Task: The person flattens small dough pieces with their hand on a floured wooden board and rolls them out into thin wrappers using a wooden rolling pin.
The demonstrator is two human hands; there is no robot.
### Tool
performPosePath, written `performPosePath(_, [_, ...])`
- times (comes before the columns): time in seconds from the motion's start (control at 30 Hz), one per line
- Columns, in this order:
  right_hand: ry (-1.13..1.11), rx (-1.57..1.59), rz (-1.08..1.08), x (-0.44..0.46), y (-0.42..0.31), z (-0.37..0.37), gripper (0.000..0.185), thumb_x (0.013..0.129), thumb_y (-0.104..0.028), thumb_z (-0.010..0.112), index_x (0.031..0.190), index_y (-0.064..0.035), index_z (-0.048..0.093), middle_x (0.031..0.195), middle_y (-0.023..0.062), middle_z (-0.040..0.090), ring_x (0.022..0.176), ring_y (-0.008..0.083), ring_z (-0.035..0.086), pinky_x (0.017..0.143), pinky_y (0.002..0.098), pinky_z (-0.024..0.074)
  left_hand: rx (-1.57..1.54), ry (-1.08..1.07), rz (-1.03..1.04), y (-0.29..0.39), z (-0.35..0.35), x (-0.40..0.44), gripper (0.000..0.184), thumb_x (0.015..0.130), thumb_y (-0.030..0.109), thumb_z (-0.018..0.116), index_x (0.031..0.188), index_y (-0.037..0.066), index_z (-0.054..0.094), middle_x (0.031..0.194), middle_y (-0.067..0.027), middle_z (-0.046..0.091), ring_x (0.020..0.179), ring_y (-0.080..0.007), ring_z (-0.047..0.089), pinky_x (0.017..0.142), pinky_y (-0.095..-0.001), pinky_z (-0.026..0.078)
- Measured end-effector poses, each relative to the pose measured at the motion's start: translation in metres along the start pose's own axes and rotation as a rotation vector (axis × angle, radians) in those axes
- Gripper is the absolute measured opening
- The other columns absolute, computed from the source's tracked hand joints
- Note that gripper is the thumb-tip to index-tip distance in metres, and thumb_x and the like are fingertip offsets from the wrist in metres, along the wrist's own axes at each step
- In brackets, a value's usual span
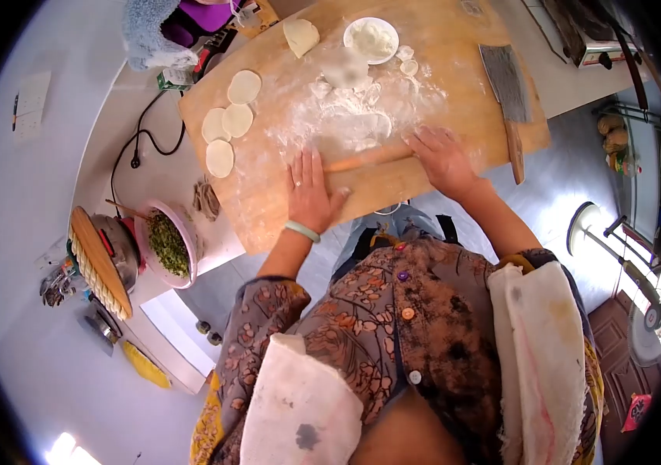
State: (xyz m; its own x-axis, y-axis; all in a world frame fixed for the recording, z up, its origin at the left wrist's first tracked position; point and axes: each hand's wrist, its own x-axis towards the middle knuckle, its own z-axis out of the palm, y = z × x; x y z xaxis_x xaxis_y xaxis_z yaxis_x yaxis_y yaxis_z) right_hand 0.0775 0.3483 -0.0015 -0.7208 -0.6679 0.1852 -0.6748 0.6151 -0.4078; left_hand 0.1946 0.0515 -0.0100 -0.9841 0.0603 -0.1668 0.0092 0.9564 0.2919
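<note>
Across the floury board [257,205], the rolling pin [369,158] spans between the left hand [312,187] and right hand [444,161], both spread flat at its ends.

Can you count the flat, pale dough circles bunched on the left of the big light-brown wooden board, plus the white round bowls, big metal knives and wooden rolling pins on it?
Flat, pale round dough circles: 4
White round bowl of flour: 1
Grey metal cleaver with brown handle: 1
Light-brown wooden rolling pin: 1
Total: 7
</note>
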Motion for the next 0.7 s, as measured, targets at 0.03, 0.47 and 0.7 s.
performPosePath(0.03, [-0.001, -0.025, -0.018, -0.003, -0.002, 0.002, 0.041, 0.087, -0.005, 0.057, 0.128, -0.0086, 0.060, 0.129, 0.0143, 0.060, 0.122, 0.0332, 0.055, 0.103, 0.0492, 0.0416, -0.002, 0.024, 0.009, 0.001, 0.004, -0.005, 0.097, 0.088, 0.055, 0.061, 0.154, -0.006, 0.022, 0.161, -0.0292, 0.020, 0.151, -0.0438, 0.014, 0.122, -0.0578, 0.006])
performPosePath(0.47, [-0.096, -0.196, 0.066, -0.021, 0.025, -0.002, 0.044, 0.095, -0.016, 0.057, 0.138, -0.0084, 0.053, 0.144, 0.0156, 0.049, 0.141, 0.0349, 0.039, 0.119, 0.0502, 0.0261, 0.058, 0.006, 0.006, 0.002, -0.006, 0.021, 0.101, 0.085, 0.057, 0.063, 0.155, -0.004, 0.022, 0.163, -0.0252, 0.020, 0.153, -0.0402, 0.011, 0.120, -0.0607, 0.002])
performPosePath(0.7, [-0.084, -0.038, 0.004, 0.026, 0.041, -0.003, 0.044, 0.091, -0.012, 0.063, 0.134, -0.0093, 0.057, 0.141, 0.0176, 0.051, 0.139, 0.0376, 0.040, 0.119, 0.0515, 0.0273, 0.163, 0.021, 0.010, -0.018, -0.015, 0.055, 0.100, 0.088, 0.060, 0.058, 0.154, -0.005, 0.022, 0.163, -0.0252, 0.018, 0.153, -0.0391, 0.011, 0.120, -0.0617, 0.001])
